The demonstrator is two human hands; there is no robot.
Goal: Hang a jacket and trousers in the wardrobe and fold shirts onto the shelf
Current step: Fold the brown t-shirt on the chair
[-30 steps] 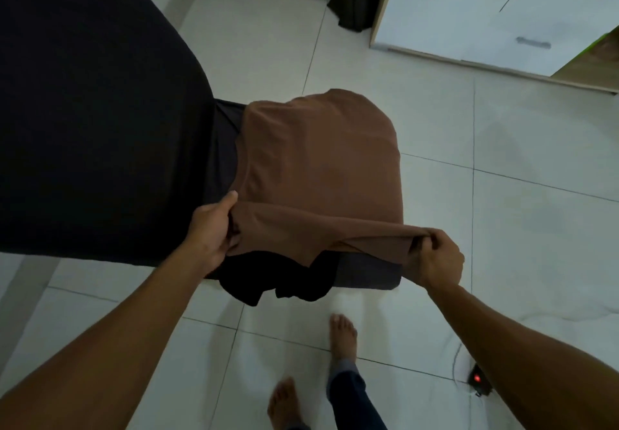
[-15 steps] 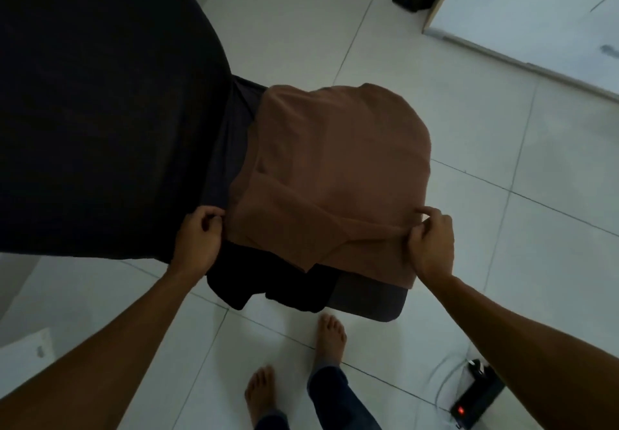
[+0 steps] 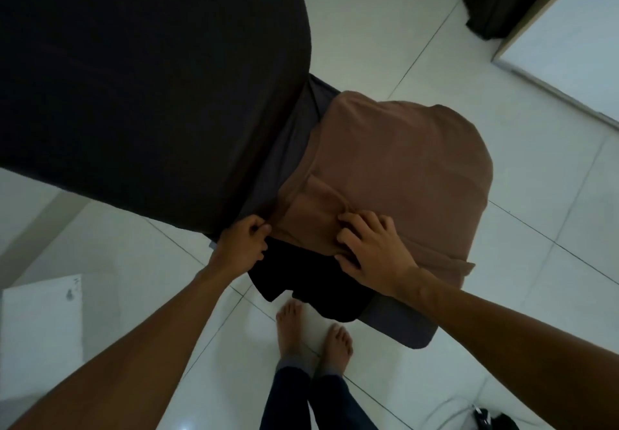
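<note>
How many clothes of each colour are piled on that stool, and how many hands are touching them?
Brown clothes: 1, the brown shirt on top.
Black clothes: 1, the black garment hanging out underneath.
Hands on the clothes: 2, the left hand pinching the shirt's edge and the right hand gripping a fold.
Total: 2 clothes and 2 hands, 4 things.

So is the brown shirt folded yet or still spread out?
Partly folded: the brown fabric shirt has its near edge doubled over, pinched by the left hand and gripped by the right hand.
</note>
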